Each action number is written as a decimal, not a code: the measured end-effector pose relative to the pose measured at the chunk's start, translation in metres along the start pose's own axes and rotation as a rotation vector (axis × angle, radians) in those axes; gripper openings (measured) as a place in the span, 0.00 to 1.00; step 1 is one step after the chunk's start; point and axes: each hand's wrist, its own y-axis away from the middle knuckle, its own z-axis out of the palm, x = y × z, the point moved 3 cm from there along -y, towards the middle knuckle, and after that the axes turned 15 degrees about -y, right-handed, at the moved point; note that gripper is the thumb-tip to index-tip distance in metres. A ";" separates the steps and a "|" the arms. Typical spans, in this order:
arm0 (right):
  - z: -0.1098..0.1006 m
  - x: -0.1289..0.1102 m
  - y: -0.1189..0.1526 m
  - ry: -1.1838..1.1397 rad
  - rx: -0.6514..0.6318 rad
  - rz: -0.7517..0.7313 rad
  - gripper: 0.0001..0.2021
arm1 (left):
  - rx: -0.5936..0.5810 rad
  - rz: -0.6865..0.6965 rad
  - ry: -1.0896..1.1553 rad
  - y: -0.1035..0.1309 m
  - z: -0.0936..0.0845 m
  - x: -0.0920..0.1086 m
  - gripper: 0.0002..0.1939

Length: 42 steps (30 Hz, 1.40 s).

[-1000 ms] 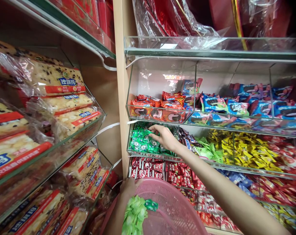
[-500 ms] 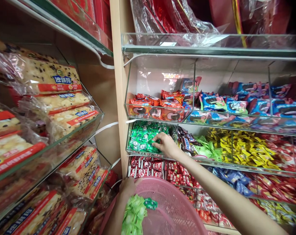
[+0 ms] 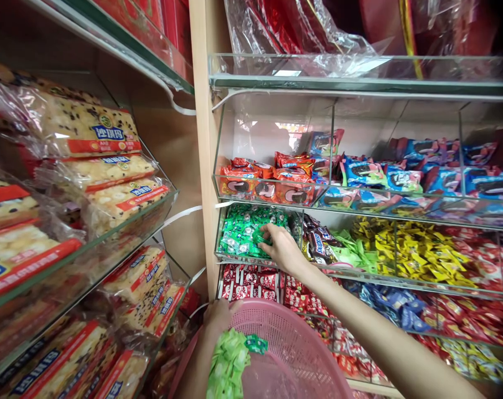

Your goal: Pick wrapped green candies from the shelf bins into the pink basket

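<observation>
My right hand (image 3: 279, 246) is over the bin of green-wrapped candies (image 3: 238, 230), its thumb and fingers closed round green candy wrappers. My left hand (image 3: 218, 317) grips the far left rim of a pink plastic basket (image 3: 301, 338). Inside the basket, on its left side, lies a pile of light green packets (image 3: 228, 363), with a few darker green candies (image 3: 257, 344) beside it. Just below the green candy bin is a bin of red and white packets (image 3: 249, 284).
Snickers bars (image 3: 316, 244) and yellow-wrapped candies (image 3: 421, 255) fill bins to the right. Cookie packs (image 3: 361, 172) sit on the shelf above, behind a clear front. Large wrapped pastries (image 3: 97, 127) stand on the left shelves. A wooden post (image 3: 204, 138) divides the shelves.
My right hand has shifted slightly, and its fingers have closed on green candy wrappers. My left hand and the basket have hardly moved.
</observation>
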 end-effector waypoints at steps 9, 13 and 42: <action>0.002 0.007 -0.004 0.060 -0.019 0.049 0.15 | 0.000 0.004 0.019 0.000 -0.001 0.001 0.35; 0.001 0.004 -0.004 0.070 -0.035 0.072 0.12 | 0.002 0.002 0.009 0.001 -0.001 0.000 0.35; -0.003 0.001 0.002 0.174 -0.086 -0.047 0.12 | 0.008 -0.009 0.016 -0.001 0.002 -0.001 0.34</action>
